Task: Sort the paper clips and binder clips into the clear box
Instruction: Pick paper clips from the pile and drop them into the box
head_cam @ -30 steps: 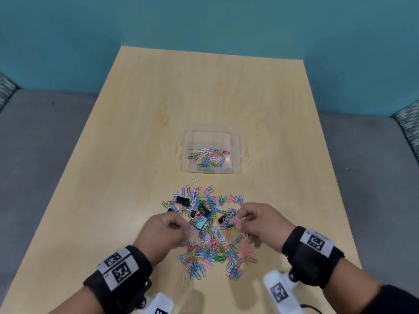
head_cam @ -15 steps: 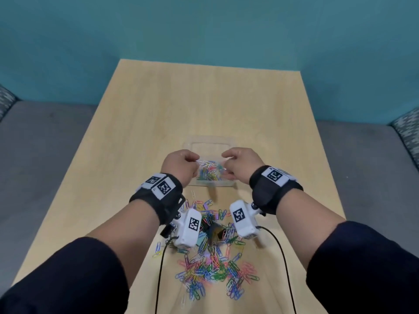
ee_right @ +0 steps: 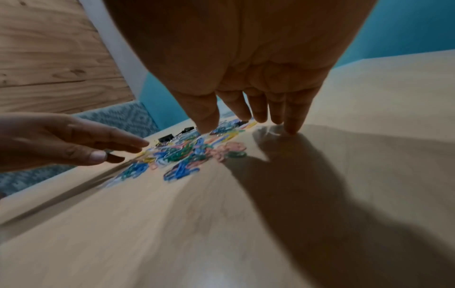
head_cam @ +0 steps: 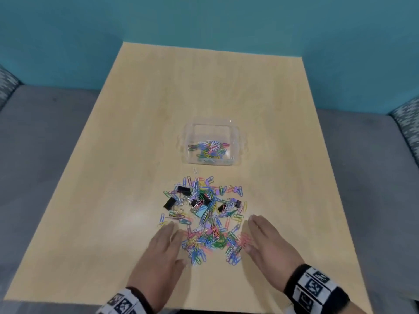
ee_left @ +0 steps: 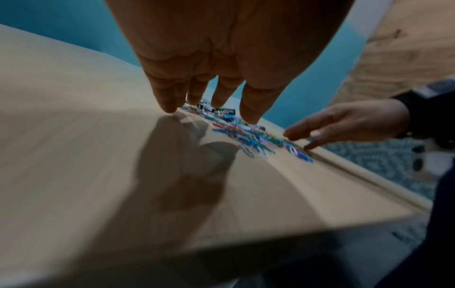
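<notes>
We are looking down on a pale wood-grain surface standing against a teal wall, with grey upholstered seating running along both sides of it. Sitting past the middle of the surface is the clear plastic box, already holding a small heap of coloured paper clips. Lying nearer to us, apart from the box, is the loose pile of multicoloured paper clips, with several black binder clips mixed into its far half.

We are holding our left hand flat just beside the pile's near left edge and our right hand just beside its near right edge, so the pile is lying between them. The fingers of the left hand are reaching out straight and slightly spread, gripping nothing; the right fingers are doing the same, their tips hanging just over the surface at the pile's fringe.
</notes>
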Motion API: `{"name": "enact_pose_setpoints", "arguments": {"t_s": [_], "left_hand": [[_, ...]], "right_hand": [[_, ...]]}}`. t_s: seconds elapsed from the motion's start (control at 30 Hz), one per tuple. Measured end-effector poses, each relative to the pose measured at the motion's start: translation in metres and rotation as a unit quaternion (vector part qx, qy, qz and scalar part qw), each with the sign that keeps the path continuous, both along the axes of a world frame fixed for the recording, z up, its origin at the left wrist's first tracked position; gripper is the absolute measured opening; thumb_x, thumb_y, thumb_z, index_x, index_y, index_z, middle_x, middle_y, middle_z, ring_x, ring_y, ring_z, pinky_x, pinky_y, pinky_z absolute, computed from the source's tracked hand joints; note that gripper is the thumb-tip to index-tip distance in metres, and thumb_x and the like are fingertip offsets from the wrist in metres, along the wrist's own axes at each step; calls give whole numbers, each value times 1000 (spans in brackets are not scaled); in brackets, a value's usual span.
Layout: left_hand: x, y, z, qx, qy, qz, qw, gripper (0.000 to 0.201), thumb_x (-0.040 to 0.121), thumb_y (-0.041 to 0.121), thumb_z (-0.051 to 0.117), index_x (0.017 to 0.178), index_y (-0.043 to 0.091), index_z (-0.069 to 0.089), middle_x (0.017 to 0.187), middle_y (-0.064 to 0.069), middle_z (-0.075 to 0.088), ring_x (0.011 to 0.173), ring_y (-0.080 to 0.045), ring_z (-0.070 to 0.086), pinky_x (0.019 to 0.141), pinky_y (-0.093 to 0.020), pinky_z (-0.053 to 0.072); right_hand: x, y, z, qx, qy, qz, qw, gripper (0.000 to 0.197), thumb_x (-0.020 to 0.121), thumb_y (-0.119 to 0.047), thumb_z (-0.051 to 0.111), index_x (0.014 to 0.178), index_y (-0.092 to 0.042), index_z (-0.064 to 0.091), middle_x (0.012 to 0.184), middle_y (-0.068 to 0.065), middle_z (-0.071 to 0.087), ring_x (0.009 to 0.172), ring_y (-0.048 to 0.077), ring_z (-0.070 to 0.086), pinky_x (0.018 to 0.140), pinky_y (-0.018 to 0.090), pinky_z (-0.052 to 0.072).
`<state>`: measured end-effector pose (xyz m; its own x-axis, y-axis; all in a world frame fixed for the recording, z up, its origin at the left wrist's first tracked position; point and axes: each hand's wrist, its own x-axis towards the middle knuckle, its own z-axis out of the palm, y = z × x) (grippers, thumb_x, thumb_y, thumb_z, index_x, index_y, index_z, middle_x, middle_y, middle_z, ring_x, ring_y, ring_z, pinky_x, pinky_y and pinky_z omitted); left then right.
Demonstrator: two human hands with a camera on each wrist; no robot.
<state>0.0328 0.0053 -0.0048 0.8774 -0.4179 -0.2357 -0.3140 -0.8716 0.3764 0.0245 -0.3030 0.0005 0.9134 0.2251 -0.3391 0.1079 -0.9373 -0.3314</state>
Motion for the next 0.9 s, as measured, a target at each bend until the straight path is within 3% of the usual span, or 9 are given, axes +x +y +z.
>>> {"name": "enact_pose_setpoints", "arguments": {"t_s": [0.1,0.2,0.3,0.4,0.5,0.6,0.73,0.9], "left_hand": [[0,-7,-13,53,-14,-13,998,64,89,49,37,136,7,42,147,-16,32,136,-33,30,109,-38,26],[7,-12,-16,76,-4,5,997,68,89,51,31,142,8,36,152,-15,27,141,-30,23,113,-40,27],[7,-14,-10,78,-8,-22,997,64,87,49,36,134,7,46,143,-16,41,133,-33,38,110,-38,27],[4,-11,-5,65,-32,-25,997,57,86,47,39,127,9,51,136,-16,48,126,-37,43,105,-39,27],[11,-7,-3,73,-48,46,995,58,90,51,30,124,10,54,131,-20,51,122,-39,44,103,-44,35],[17,-12,-2,74,-34,44,996,58,86,49,33,119,8,58,123,-17,58,115,-35,53,95,-41,47],[10,-17,-3,67,-18,11,998,55,86,46,35,122,11,56,126,-13,56,118,-32,52,93,-40,49],[-5,-22,-6,26,-29,-23,999,50,82,44,42,119,13,57,121,-8,59,115,-27,50,92,-38,50]], "right_hand": [[3,9,-12,-34,-50,9,998,65,88,-34,56,140,1,37,145,18,41,136,31,37,109,43,33],[5,20,-15,-56,-32,11,998,67,90,-36,53,142,2,35,148,20,35,138,34,32,108,46,36],[-8,34,-13,-57,-10,36,998,68,89,-40,44,144,-1,32,152,18,28,142,33,24,112,46,29],[-12,39,-2,-21,7,50,998,65,93,-40,41,147,-7,24,156,12,21,145,27,13,118,39,15],[4,30,6,0,-19,13,1000,59,97,-31,41,148,-8,21,156,10,18,145,24,11,118,34,14],[24,24,2,-10,-51,27,998,63,94,-18,45,148,-3,18,156,15,18,145,28,15,118,35,10],[31,23,-3,-27,-17,42,999,66,93,-13,38,150,-5,6,158,12,10,146,25,7,119,38,13],[-3,27,-6,-34,-9,37,999,67,86,-10,43,148,-5,19,152,17,27,143,31,22,115,41,24]]}}
